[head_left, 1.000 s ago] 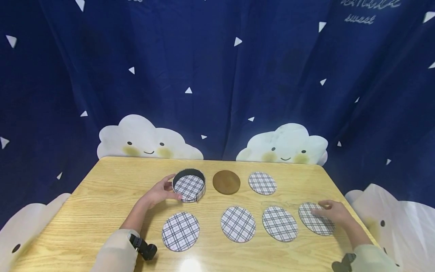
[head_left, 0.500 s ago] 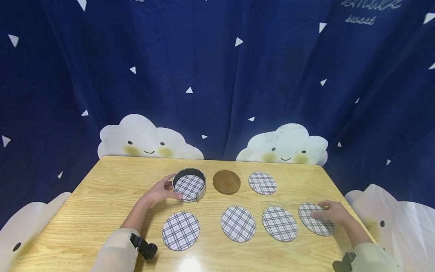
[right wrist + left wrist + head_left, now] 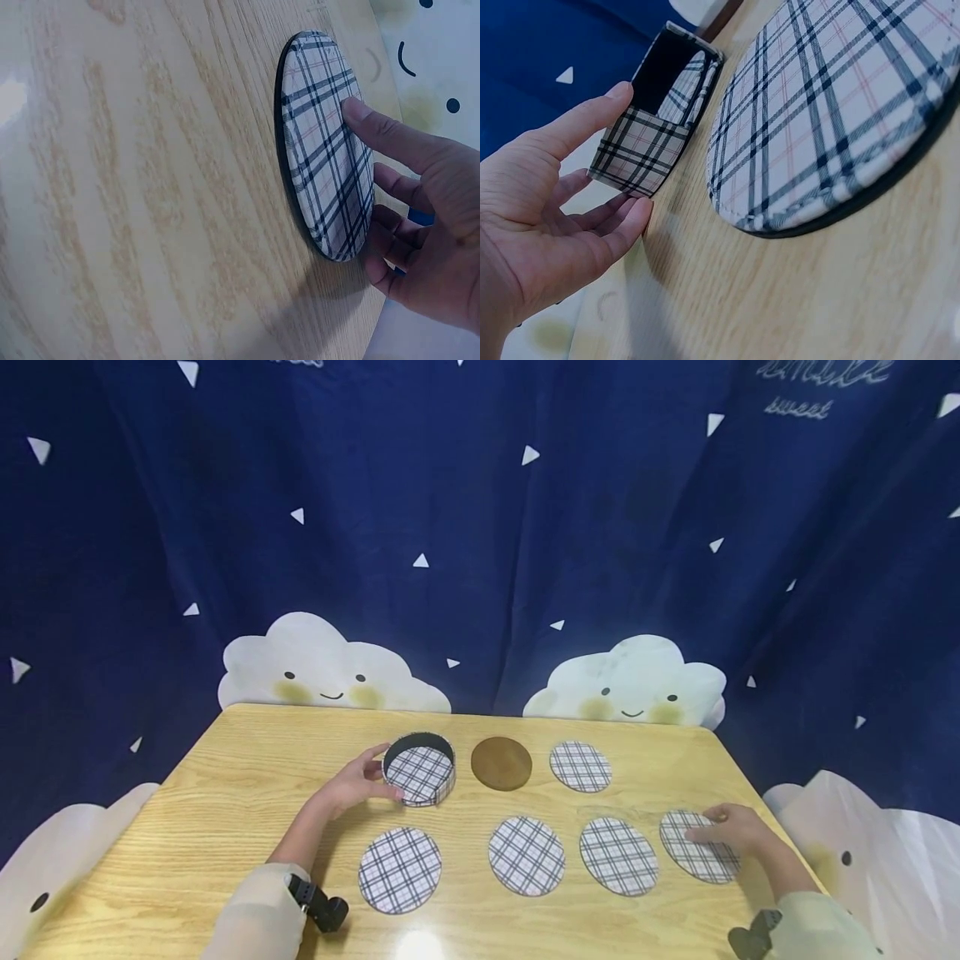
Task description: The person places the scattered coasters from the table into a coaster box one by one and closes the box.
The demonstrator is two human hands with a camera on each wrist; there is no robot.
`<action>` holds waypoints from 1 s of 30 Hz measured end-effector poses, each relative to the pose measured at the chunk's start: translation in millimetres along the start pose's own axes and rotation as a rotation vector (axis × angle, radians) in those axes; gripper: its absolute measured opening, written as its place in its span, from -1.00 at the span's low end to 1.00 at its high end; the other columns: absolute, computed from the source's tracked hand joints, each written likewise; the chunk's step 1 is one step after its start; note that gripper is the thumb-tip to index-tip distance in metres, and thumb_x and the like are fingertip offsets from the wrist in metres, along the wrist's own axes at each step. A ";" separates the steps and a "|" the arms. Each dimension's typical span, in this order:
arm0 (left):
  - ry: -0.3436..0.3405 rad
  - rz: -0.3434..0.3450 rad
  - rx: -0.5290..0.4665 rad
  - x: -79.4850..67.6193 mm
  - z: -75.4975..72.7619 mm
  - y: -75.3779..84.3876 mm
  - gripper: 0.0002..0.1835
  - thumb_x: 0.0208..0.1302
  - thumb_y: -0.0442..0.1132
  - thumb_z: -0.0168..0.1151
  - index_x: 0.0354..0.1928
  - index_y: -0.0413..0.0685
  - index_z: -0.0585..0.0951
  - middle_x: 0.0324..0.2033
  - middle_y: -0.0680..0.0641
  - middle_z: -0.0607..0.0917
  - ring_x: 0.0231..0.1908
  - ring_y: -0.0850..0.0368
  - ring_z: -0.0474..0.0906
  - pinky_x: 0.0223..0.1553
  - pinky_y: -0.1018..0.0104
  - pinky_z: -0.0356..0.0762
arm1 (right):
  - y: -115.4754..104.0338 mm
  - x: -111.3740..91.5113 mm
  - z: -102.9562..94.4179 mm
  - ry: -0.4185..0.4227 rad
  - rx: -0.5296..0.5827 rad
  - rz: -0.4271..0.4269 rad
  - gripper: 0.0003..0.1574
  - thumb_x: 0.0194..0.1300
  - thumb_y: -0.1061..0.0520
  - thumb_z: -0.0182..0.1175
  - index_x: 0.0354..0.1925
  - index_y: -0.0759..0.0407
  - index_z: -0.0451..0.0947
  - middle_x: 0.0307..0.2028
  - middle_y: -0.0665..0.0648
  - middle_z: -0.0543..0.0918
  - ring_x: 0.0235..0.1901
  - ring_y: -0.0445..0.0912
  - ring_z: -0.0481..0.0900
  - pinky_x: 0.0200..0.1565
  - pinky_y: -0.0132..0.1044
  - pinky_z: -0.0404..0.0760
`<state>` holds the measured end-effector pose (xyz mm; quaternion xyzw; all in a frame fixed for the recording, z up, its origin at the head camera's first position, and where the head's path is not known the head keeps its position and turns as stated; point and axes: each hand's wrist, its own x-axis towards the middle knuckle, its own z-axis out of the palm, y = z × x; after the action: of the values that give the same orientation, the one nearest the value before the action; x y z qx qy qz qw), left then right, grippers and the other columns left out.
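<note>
My left hand (image 3: pixel 352 787) grips the outer left side of a round plaid coaster holder (image 3: pixel 637 154), thumb at the rim and fingers round its base. The holder has a dark inner wall, and a plaid coaster (image 3: pixel 420 770) lies inside it. At the table's right, my right hand (image 3: pixel 738 828) pinches a round plaid coaster (image 3: pixel 326 150), the thumb on its top face and the fingers at its far edge. This coaster lies flat close to the table's right edge. Another plaid coaster (image 3: pixel 832 105) lies just in front of the holder.
Right of the holder lies a brown round disc (image 3: pixel 501 763), with a plaid coaster (image 3: pixel 581 766) beyond it. Two more plaid coasters (image 3: pixel 527 856) lie in the front row. The wooden table (image 3: pixel 225 827) backs onto a blue curtain (image 3: pixel 480 568) printed with clouds.
My right thumb has shifted slightly farther left over the coaster. The left hand and the holder have stayed in place.
</note>
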<state>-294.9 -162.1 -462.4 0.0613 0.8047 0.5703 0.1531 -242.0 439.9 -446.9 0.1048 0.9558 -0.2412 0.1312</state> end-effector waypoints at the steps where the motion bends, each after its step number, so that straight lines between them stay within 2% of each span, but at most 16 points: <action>1: 0.000 0.000 0.000 -0.2 0.2 0.0 0.09 -0.06 -0.23 0.46 0.45 -0.07 -0.03 0.26 -0.40 0.30 0.29 -0.30 0.22 0.30 -0.16 0.21 | 1.4 1.1 0.5 0.001 0.003 0.001 0.23 -0.16 -0.42 0.35 0.10 0.56 0.31 0.04 0.62 0.37 -0.03 0.40 0.41 0.03 0.22 0.43; 4: 0.001 -0.001 0.006 -0.6 0.9 -0.2 0.09 -0.06 -0.23 0.46 0.45 -0.07 -0.03 0.27 -0.41 0.28 0.30 -0.31 0.20 0.29 -0.16 0.22 | 6.0 4.6 2.7 0.004 0.012 0.008 0.18 -0.18 -0.40 0.37 0.05 0.53 0.36 -0.02 0.57 0.44 -0.09 0.30 0.46 0.03 0.20 0.43; 8: 0.001 -0.003 0.026 -1.0 1.2 -0.1 0.10 -0.06 -0.21 0.46 0.45 -0.08 -0.03 0.28 -0.41 0.26 0.30 -0.32 0.19 0.28 -0.16 0.23 | 7.5 6.6 3.6 0.001 0.023 0.033 0.18 -0.19 -0.41 0.38 0.06 0.51 0.37 -0.03 0.54 0.45 -0.09 0.25 0.46 0.03 0.19 0.42; 13: 0.004 -0.002 0.018 -1.3 0.7 0.7 0.09 -0.06 -0.22 0.46 0.45 -0.07 -0.03 0.28 -0.42 0.26 0.30 -0.33 0.19 0.29 -0.17 0.21 | 4.2 5.5 2.6 -0.003 0.014 0.041 0.20 -0.18 -0.42 0.36 0.08 0.51 0.34 0.01 0.57 0.41 -0.07 0.30 0.44 0.03 0.20 0.43; 16: 0.005 -0.004 0.024 -1.9 0.5 1.0 0.09 -0.06 -0.21 0.46 0.45 -0.07 -0.03 0.28 -0.41 0.26 0.30 -0.32 0.19 0.28 -0.17 0.22 | 1.9 4.2 1.8 -0.005 -0.018 0.027 0.23 -0.19 -0.44 0.35 0.08 0.52 0.33 0.02 0.61 0.38 -0.05 0.36 0.41 0.01 0.21 0.44; 20: 0.010 -0.007 0.032 -2.8 1.0 0.8 0.10 -0.07 -0.20 0.47 0.45 -0.07 -0.03 0.27 -0.41 0.27 0.29 -0.31 0.21 0.27 -0.18 0.24 | 0.2 2.2 1.5 -0.013 -0.034 0.003 0.22 -0.21 -0.42 0.38 0.07 0.53 0.34 0.00 0.60 0.39 -0.06 0.35 0.44 -0.01 0.19 0.46; 25: 0.008 0.000 0.032 -1.9 0.8 -0.6 0.11 -0.08 -0.20 0.48 0.45 -0.07 -0.03 0.26 -0.41 0.28 0.29 -0.32 0.21 0.27 -0.17 0.24 | -1.6 1.3 0.8 -0.015 -0.016 -0.008 0.20 -0.25 -0.40 0.41 0.03 0.53 0.36 -0.08 0.52 0.47 -0.14 0.22 0.49 -0.05 0.13 0.49; 30: -0.003 0.005 0.029 0.4 0.1 -2.2 0.12 -0.08 -0.17 0.48 0.45 -0.06 -0.04 0.27 -0.40 0.28 0.29 -0.31 0.21 0.29 -0.17 0.22 | -1.5 0.6 0.4 -0.024 0.000 -0.010 0.16 -0.19 -0.36 0.41 0.04 0.55 0.36 -0.15 0.43 0.52 -0.19 0.12 0.50 -0.09 0.05 0.51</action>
<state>-295.1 -162.6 -464.6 0.0662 0.8124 0.5591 0.1518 -242.9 438.5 -446.8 0.0972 0.9547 -0.2429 0.1416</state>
